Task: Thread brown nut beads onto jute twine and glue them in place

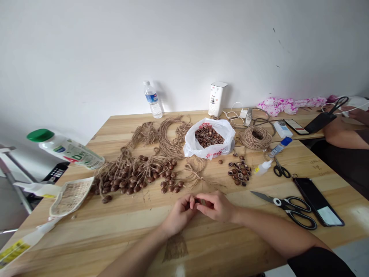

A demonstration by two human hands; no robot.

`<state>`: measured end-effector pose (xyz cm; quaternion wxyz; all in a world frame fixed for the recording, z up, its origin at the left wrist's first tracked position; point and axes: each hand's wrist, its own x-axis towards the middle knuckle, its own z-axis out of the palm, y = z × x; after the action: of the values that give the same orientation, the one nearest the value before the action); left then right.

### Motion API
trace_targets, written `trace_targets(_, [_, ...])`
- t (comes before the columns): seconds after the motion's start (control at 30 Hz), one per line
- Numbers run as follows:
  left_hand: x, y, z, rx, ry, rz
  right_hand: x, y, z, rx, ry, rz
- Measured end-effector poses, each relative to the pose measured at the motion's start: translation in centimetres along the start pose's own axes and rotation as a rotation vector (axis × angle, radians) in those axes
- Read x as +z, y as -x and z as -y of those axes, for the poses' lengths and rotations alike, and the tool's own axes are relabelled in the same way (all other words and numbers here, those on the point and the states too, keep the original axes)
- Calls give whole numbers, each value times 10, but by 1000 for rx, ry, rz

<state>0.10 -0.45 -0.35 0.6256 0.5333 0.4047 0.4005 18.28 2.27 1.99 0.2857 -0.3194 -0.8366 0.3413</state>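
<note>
My left hand (182, 212) and my right hand (218, 207) meet low over the table, fingertips pinched together. Between them shows a sliver of a small dark brown nut shell (197, 201), mostly hidden by the fingers. Just beyond lie knotted twine strands (196, 173) and a few round brown nuts (170, 184). To their left is a heap of nuts tied on twine (129, 181). Loose halved shells (240, 171) lie right of the hands. Behind them, an open white plastic bag (190, 144) holds many more halved shells.
Large scissors (285, 204), small scissors (280, 169), a phone (318, 202), a glue bottle (263, 168) and a twine coil (256, 137) lie to the right. A woven tray (72, 197) and a green-capped bottle (69, 150) are left. Another person's arm (343, 132) rests at far right.
</note>
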Motion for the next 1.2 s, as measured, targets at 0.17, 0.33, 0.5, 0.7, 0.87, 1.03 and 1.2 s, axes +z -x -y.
trace_targets(0.17, [1, 0, -2, 2, 1, -5, 0, 0, 0, 5, -6, 5])
trace_targets(0.33, [1, 0, -3, 5, -4, -6, 0, 0, 0, 6, -4, 4])
trace_targets(0.5, [0, 0, -1, 4, -7, -1, -1, -1, 1, 9, 4, 15])
trace_targets(0.7, [0, 0, 0, 1, 5, 0, -1, -1, 1, 9, 12, 7])
trace_targets(0.87, [0, -1, -1, -5, -2, -3, 0, 0, 0, 5, 13, 7])
trace_targets(1.03, [1, 0, -2, -21, -14, -11, 1, 1, -1, -3, 26, 5])
trace_targets(1.2, [1, 0, -3, -27, -12, -13, 0, 0, 0, 4, 26, 13])
